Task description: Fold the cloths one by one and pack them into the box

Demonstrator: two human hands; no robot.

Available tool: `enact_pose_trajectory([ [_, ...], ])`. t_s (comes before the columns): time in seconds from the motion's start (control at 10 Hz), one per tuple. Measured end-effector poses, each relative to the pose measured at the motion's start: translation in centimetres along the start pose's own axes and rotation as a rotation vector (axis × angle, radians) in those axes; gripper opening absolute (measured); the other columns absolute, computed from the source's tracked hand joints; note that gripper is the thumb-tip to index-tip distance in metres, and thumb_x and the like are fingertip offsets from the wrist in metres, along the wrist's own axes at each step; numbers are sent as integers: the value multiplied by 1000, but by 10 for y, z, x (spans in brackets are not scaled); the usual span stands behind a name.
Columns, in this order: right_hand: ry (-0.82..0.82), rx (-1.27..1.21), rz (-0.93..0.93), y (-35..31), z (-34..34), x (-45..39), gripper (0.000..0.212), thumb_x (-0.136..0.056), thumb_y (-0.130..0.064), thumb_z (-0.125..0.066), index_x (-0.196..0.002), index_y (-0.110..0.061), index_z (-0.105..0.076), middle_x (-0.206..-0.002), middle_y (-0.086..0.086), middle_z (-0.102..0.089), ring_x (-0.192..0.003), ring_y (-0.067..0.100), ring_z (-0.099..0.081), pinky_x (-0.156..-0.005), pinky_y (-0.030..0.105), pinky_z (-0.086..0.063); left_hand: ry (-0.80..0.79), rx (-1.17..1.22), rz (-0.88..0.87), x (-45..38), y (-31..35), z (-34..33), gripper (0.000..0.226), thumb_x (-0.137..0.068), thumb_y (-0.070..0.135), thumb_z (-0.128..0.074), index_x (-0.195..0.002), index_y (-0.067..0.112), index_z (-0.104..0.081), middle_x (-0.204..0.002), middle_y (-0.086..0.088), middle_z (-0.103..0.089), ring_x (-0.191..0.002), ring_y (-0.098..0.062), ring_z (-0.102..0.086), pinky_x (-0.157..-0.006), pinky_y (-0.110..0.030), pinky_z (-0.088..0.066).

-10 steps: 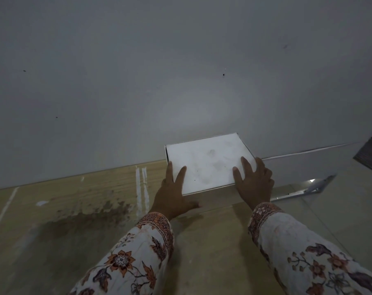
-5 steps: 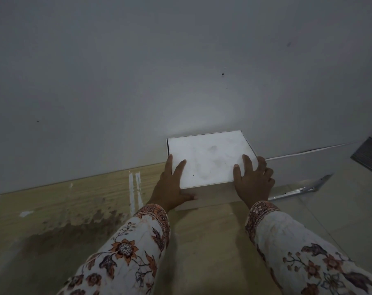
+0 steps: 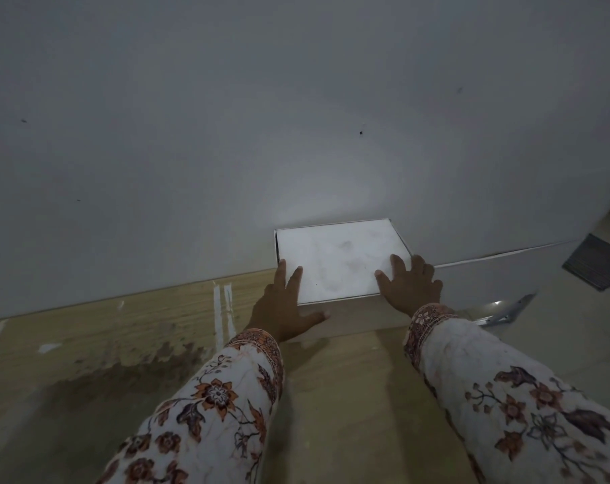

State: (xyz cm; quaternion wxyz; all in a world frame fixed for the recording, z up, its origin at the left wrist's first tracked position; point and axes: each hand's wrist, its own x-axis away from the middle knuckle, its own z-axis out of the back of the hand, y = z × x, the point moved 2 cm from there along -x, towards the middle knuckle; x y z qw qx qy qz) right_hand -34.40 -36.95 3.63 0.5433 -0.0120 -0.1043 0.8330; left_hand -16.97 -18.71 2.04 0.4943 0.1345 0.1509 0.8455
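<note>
A flat white box (image 3: 338, 260) with its lid down lies on the floor, its far edge against the pale wall. My left hand (image 3: 282, 309) grips the near left corner, fingers on the lid and thumb along the front side. At the near right corner, my right hand (image 3: 410, 284) lies with its fingers spread over the lid and its palm at the front edge. No cloth is in view, and the inside of the box is hidden.
The floor is wood-patterned (image 3: 122, 344) with a dark stain (image 3: 97, 382) at the left and pale tiles (image 3: 558, 326) at the right. A shiny metal strip (image 3: 506, 312) lies right of the box. A dark grille (image 3: 597, 263) sits at the far right.
Both hands stay on the box's near corners. The box has barely moved; only the view has shifted slightly.
</note>
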Motion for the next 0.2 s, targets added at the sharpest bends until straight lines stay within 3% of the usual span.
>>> enact_pose_trajectory([
  [0.1,-19,52,64,-14,13,7,66,-93,-59,-31,-144,-19,-30,-157,11,-17,-144,31,-14,-114,55,-16,-8,-107,-3,8,0,16,96,-78,81,-35,-151,23,-17,-162,-5,-3,-143,-33,-23,-111,-50,-33],
  [0.2,-23,-7,141,-44,28,20,71,-95,-56,-30,-149,-11,-20,-159,8,-16,-148,24,-10,-116,55,-9,48,-113,5,17,-7,39,79,-88,70,-32,-148,18,-25,-159,-8,-18,-142,-31,-25,-112,-48,-30],
])
